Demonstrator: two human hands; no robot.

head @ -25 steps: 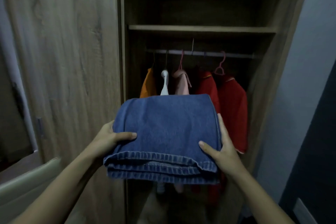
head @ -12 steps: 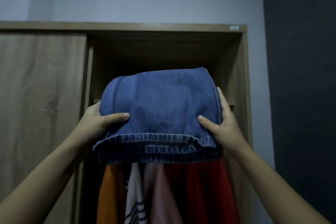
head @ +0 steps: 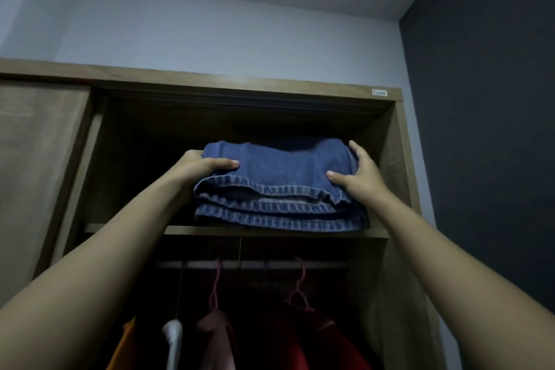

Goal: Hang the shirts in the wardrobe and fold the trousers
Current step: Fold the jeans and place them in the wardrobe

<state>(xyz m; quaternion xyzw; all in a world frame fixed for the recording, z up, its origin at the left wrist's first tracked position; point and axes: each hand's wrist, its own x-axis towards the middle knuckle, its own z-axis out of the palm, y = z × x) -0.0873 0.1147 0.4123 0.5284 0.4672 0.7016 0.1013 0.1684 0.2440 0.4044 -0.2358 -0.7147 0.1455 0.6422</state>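
Note:
The folded blue jeans (head: 282, 177) rest on the wardrobe's upper shelf (head: 210, 230), their hems facing me over its front edge. My left hand (head: 201, 167) grips the stack's left side, thumb on top. My right hand (head: 357, 177) grips its right side, thumb on top and fingers along the edge. Below the shelf, several shirts hang from the rail (head: 255, 264): an orange shirt (head: 120, 345), a white shirt (head: 172, 339), a pink shirt (head: 216, 336) and a red shirt (head: 315, 339).
The wooden sliding door (head: 39, 165) covers the wardrobe's left half. The wardrobe's right side panel (head: 396, 177) stands close to my right hand. A dark wall (head: 486, 129) lies to the right, and the pale ceiling is above.
I have raised the jeans from chest height in front of the shirts up onto the upper shelf. My view has tilted upward. Both hands keep their grip.

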